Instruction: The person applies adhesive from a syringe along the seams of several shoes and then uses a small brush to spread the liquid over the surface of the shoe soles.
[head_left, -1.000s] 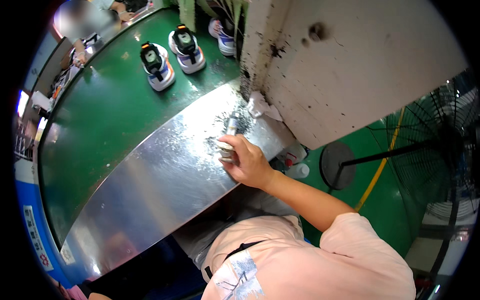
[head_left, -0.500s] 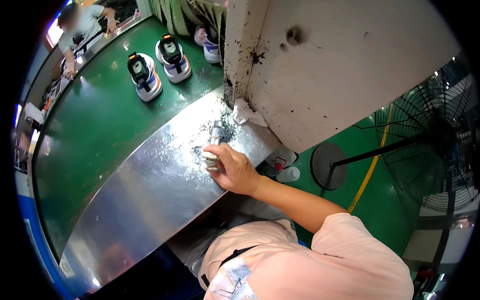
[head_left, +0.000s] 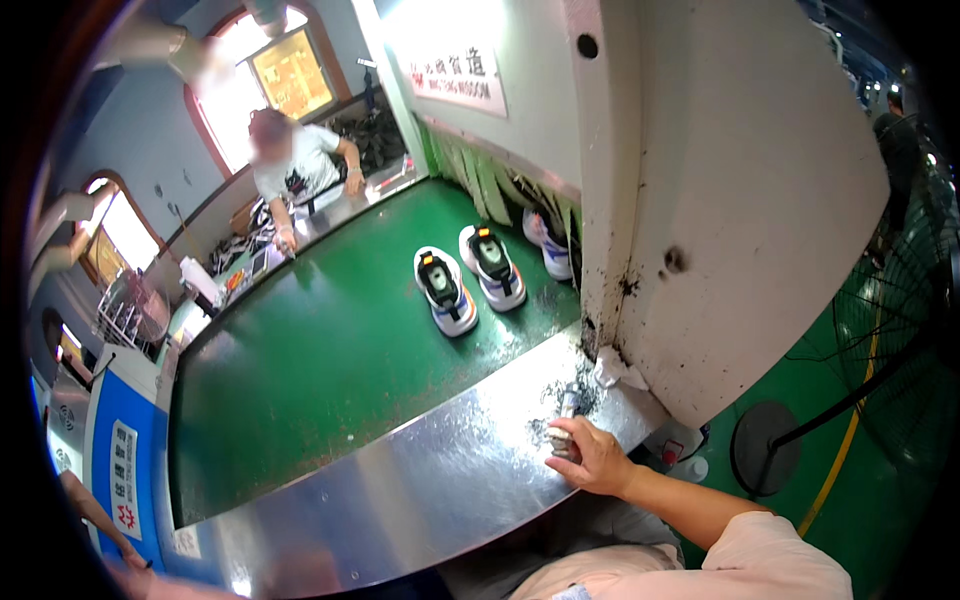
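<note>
My right hand [head_left: 597,460] is closed around a short, pale, stubby object [head_left: 559,437] at the steel ledge, with part of it hidden by my fingers. A grey metal-looking piece [head_left: 570,403] extends beyond my fingertips; whether it is joined to the held object I cannot tell. Dark smudges and pale specks mark the steel ledge [head_left: 430,470] around it. Beyond the ledge, two white sneakers with purple and orange parts, a nearer one [head_left: 447,295] and another [head_left: 495,270], stand on the green belt [head_left: 310,370]. My left hand is out of view.
A third sneaker [head_left: 548,245] is partly under green strip curtains [head_left: 480,180]. The machine's pale, stained panel [head_left: 740,200] rises beside my hand, with crumpled white paper [head_left: 618,369] at its foot. A pedestal fan [head_left: 900,340] stands right. A co-worker [head_left: 300,170] sits across; another person's arm [head_left: 105,520] enters left.
The view has swung up and left, so the scene sits lower and farther right, and more of the room shows. My right hand still grips the pale object at the same part of the ledge.
</note>
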